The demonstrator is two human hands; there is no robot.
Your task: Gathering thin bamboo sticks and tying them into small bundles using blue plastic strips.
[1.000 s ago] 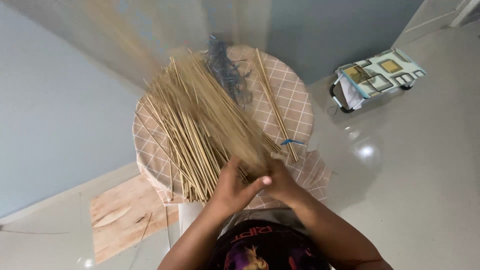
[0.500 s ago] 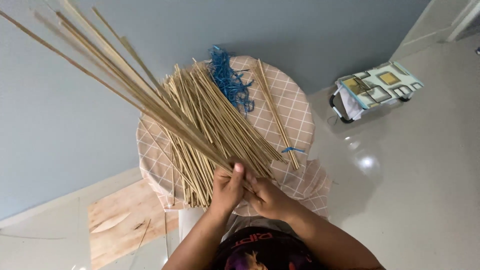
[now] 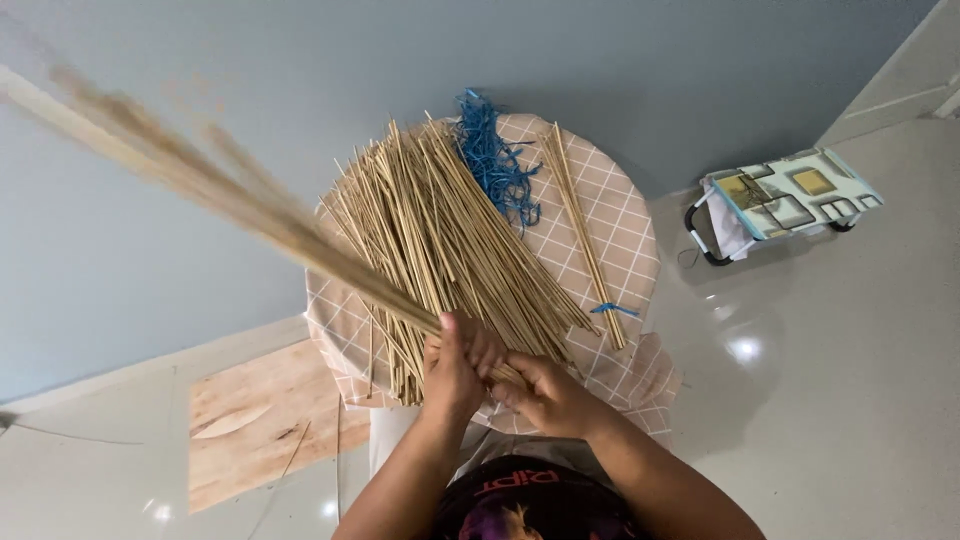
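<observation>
Clasping one end of a stick bundle [image 3: 250, 215], left hand [image 3: 455, 365] and right hand [image 3: 545, 392] pinch it together near the counter [image 3: 625, 250] edge — its long axis runs far-left, blurred, above the loose stick pile [image 3: 450, 240].

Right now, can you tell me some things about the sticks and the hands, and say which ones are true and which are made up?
1. Both hands grip one bunch of sticks. True: the left hand and the right hand clasp the raised bundle of sticks at its lower end.
2. The blue string lies on the floor. False: the blue string lies on the round table, at its far side.
3. A big pile of loose sticks covers the table. True.
4. The small tied bundle has a red tie. False: its tie is blue.
5. A wooden board lies on the floor. True.
</observation>
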